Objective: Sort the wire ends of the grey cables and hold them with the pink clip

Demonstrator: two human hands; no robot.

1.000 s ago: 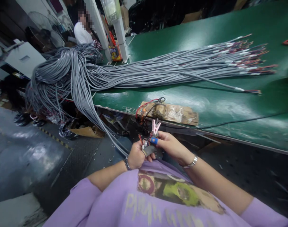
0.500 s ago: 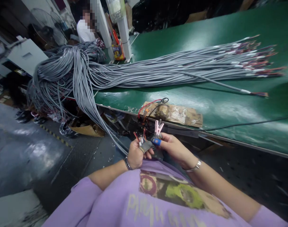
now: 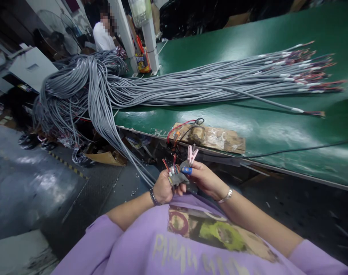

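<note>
In front of the purple shirt, my left hand (image 3: 164, 188) is closed round the ends of several grey cables (image 3: 142, 173). Thin coloured wires (image 3: 166, 165) and white sleeves stick up out of its grip. A grey covering (image 3: 178, 179) wraps one of its fingers. My right hand (image 3: 205, 176), with blue tape (image 3: 186, 170) round the thumb, is pinched close beside these wires. What lies between its fingertips is too small to make out. A pink clothes peg (image 3: 192, 154) stands just above my right fingers; whether they touch it I cannot tell.
Long grey cables (image 3: 174, 89) lie across the green table (image 3: 277, 145) and hang over its left edge. A worn wooden board (image 3: 222, 140) with red and black leads sits at the near edge. White posts (image 3: 152, 46) rise behind, and a person (image 3: 103, 37) is farther back.
My right hand and wrist have shifted slightly left, closer to my left hand. More of the coloured wire ends now shows above my left grip.
</note>
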